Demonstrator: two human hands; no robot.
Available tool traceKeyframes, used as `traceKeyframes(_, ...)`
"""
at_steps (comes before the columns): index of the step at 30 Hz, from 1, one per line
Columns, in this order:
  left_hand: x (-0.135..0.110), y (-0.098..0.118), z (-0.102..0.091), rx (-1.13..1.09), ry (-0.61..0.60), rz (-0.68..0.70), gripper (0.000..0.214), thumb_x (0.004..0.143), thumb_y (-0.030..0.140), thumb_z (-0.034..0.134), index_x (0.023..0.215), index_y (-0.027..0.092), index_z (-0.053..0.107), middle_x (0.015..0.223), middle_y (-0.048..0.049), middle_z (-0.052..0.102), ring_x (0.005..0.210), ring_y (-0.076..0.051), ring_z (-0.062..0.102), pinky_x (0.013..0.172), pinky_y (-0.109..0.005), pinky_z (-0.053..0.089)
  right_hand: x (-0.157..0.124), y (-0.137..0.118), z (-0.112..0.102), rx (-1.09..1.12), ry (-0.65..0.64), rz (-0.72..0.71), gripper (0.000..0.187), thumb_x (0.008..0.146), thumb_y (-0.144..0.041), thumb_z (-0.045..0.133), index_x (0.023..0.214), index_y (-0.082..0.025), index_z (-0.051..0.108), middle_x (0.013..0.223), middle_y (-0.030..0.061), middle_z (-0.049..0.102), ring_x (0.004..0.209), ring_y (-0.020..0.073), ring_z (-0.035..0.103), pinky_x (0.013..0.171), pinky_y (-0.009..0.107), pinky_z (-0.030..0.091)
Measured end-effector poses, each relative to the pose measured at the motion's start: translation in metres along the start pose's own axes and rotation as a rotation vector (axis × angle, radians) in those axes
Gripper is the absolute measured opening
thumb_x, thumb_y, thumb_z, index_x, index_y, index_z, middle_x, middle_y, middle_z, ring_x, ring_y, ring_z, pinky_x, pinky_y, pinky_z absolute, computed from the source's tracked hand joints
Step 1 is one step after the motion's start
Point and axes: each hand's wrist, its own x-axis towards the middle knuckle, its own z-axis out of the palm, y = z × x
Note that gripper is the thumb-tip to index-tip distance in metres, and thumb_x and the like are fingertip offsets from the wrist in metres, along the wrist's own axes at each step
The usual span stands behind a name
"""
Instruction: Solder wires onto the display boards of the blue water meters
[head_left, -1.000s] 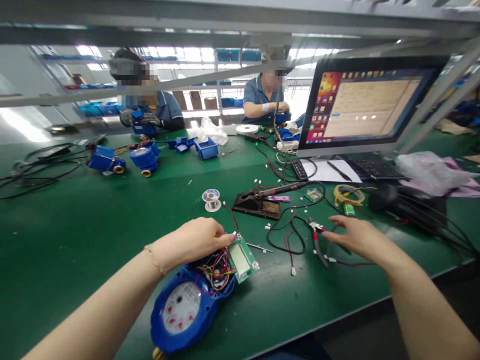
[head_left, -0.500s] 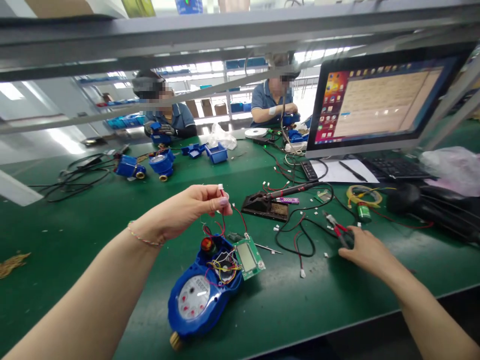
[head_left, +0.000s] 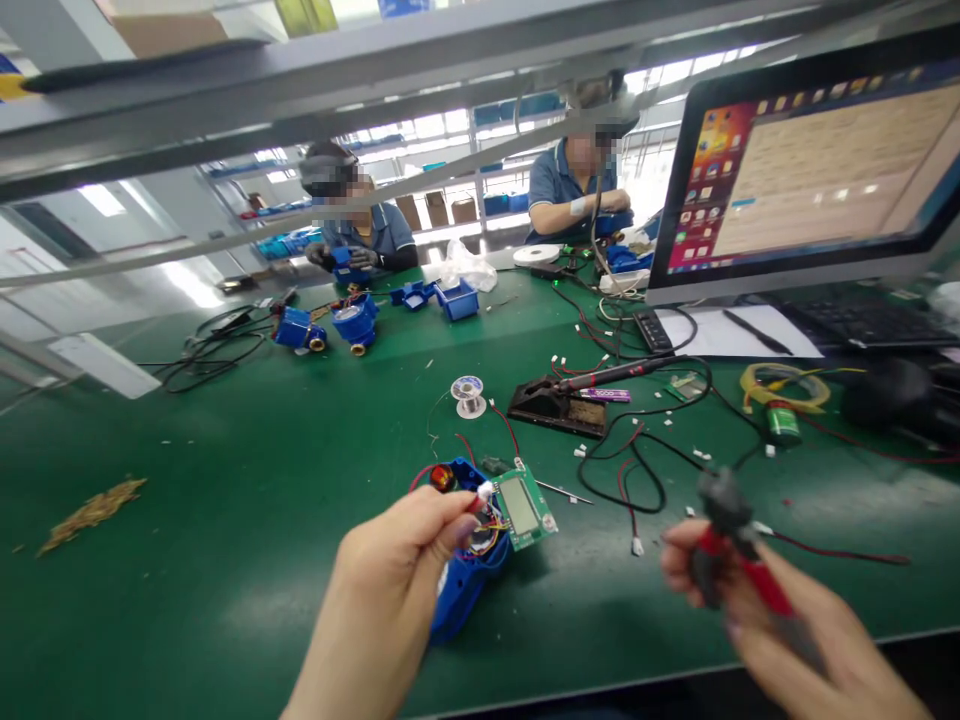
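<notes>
Between thumb and forefinger, my left hand (head_left: 405, 570) pinches a small white wire connector (head_left: 484, 491) with red wire behind it. That hand is over a blue water meter (head_left: 469, 590) and hides most of its dial. From the meter's opened top, thin coloured wires run beside a green circuit board (head_left: 523, 506) with a small grey display. My right hand (head_left: 780, 610) is wrapped round red-and-black pliers (head_left: 739, 550), raised above the table at the right and slightly blurred; whether their jaws are apart is unclear.
A soldering iron (head_left: 607, 376) rests in its black stand (head_left: 555, 408), beside a solder spool (head_left: 469, 397). Cables and loose connectors lie right of the meter. A monitor (head_left: 817, 180) stands at the back right. Two people (head_left: 367, 235) work across the green table (head_left: 247, 510).
My right hand has picked the pliers up off the table and brought them nearer. My left hand has come down over the meter with the connector, uncovering the solder spool.
</notes>
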Motion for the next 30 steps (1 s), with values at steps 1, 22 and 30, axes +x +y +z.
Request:
traceKeyframes(1, -0.006, -0.003, 0.009, -0.006, -0.003, -0.022, 0.015, 0.082, 0.025, 0.055, 0.085, 0.026, 0.069, 0.071, 0.0035, 0.068, 0.059, -0.011, 0.060, 0.054, -0.018, 0.045, -0.004, -0.007, 0.015, 0.035, -0.098, 0.010, 0.042, 0.077, -0.030, 0.050, 0.118, -0.022, 0.053, 0.107, 0.0080, 0.061, 0.094, 0.0252, 0.061, 0.084, 0.035, 0.050)
traceKeyframes(22, -0.035, -0.015, 0.046, 0.298, -0.134, 0.186, 0.016, 0.087, 0.023, 0.048, 0.084, 0.021, 0.064, 0.077, -0.0042, 0.066, 0.071, -0.018, 0.059, 0.064, -0.028, 0.043, -0.010, -0.035, 0.081, 0.173, -0.317, 0.157, 0.032, 0.064, -0.018, 0.039, 0.093, -0.016, 0.054, 0.072, 0.0008, 0.053, 0.062, 0.0143, 0.048, 0.057, 0.025, 0.040)
traceKeyframes(30, -0.025, -0.018, 0.052, -0.075, -0.247, -0.176, 0.008, 0.079, 0.023, 0.057, 0.073, 0.021, 0.060, 0.067, -0.0005, 0.067, 0.064, -0.016, 0.060, 0.060, -0.027, 0.042, -0.008, -0.022, 0.076, 0.528, -0.196, 0.340, 0.024, 0.066, -0.027, 0.045, 0.087, -0.017, 0.051, 0.066, -0.0024, 0.045, 0.054, 0.0107, 0.039, 0.047, 0.021, 0.032)
